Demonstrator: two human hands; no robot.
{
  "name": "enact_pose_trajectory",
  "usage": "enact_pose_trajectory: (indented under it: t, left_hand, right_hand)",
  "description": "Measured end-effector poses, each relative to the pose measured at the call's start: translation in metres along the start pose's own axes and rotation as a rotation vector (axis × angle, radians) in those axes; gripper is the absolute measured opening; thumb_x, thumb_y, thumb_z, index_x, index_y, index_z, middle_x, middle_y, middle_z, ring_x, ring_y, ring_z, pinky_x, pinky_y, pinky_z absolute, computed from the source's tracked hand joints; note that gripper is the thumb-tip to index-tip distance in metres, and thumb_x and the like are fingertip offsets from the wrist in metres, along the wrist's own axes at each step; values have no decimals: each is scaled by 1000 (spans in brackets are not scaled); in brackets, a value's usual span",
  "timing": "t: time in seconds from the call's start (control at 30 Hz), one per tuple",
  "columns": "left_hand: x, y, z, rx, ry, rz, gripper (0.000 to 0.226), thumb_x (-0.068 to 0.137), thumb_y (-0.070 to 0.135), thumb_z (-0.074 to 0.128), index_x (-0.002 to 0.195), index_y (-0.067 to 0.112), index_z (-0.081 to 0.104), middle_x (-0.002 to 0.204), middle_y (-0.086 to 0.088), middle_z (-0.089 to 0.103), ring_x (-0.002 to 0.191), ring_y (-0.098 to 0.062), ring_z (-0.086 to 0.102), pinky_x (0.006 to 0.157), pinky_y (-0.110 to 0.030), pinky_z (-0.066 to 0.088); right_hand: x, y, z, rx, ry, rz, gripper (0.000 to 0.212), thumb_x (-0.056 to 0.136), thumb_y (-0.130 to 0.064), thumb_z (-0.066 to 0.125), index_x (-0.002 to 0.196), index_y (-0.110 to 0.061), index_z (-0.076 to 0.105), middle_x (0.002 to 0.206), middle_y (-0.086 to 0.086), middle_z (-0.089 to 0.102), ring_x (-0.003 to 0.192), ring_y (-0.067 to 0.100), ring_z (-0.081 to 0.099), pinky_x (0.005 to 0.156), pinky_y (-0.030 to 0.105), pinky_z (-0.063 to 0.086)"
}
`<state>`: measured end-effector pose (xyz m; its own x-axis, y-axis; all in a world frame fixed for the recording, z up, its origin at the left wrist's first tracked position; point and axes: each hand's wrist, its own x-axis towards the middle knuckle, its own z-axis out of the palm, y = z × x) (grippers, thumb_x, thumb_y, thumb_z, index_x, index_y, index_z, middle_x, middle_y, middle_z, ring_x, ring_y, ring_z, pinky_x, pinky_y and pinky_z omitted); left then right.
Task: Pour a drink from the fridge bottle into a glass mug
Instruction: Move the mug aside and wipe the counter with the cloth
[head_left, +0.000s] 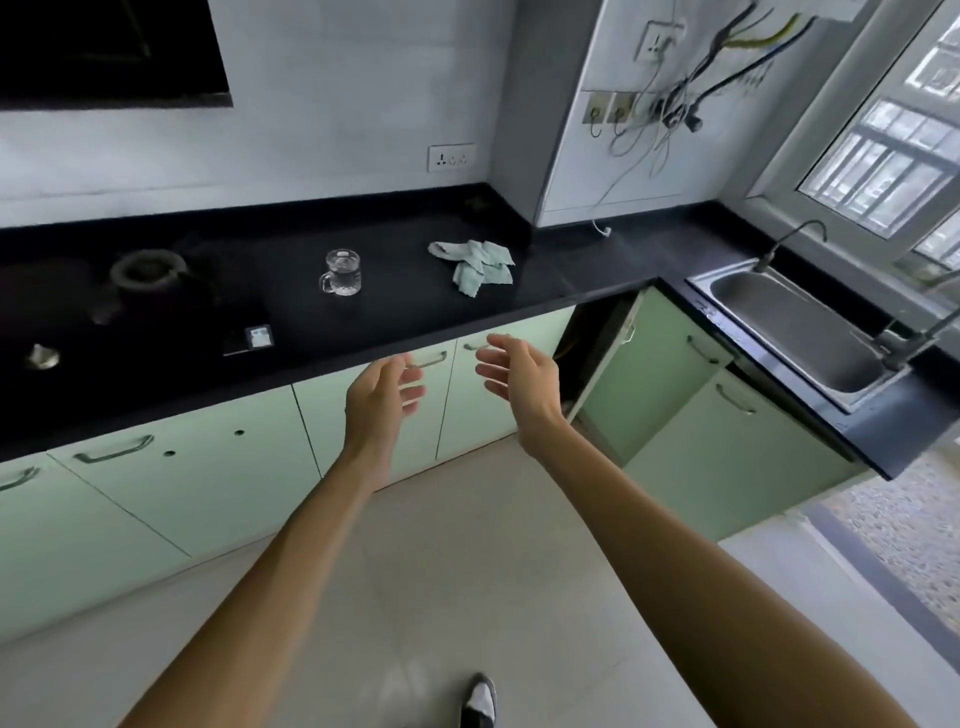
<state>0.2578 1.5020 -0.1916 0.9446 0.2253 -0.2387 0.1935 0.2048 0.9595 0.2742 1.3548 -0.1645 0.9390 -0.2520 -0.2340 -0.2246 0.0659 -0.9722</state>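
Note:
A clear glass mug (341, 273) with a handle on its left stands upright on the black countertop (395, 317), about mid-counter. No bottle and no fridge are in view. My left hand (378, 397) and my right hand (519, 382) are stretched out in front of me, below the counter's front edge and over the floor. The palms face each other, the fingers are apart and loosely curled, and neither hand holds anything. Both hands are well short of the mug.
A crumpled light-green cloth (475, 265) lies to the right of the mug. A dark hob with a burner (148, 270) is at the left. A steel sink (795, 325) with a tap sits at the right. One green cabinet door (605, 358) hangs open.

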Motion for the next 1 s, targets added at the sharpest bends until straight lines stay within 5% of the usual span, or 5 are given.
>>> enact_pose_trajectory:
  t: [1.0]
  left_hand:
    - [349,11,18,-48,384,-81,18,95,21,51,101,18,67,99,-8,70,90,-24,70,83,-35,56]
  right_hand:
    - [361,-14,173,-33,-263,163,25,96,-18,44,99,-18,69,94,1,72,88,16,68,83,28,54]
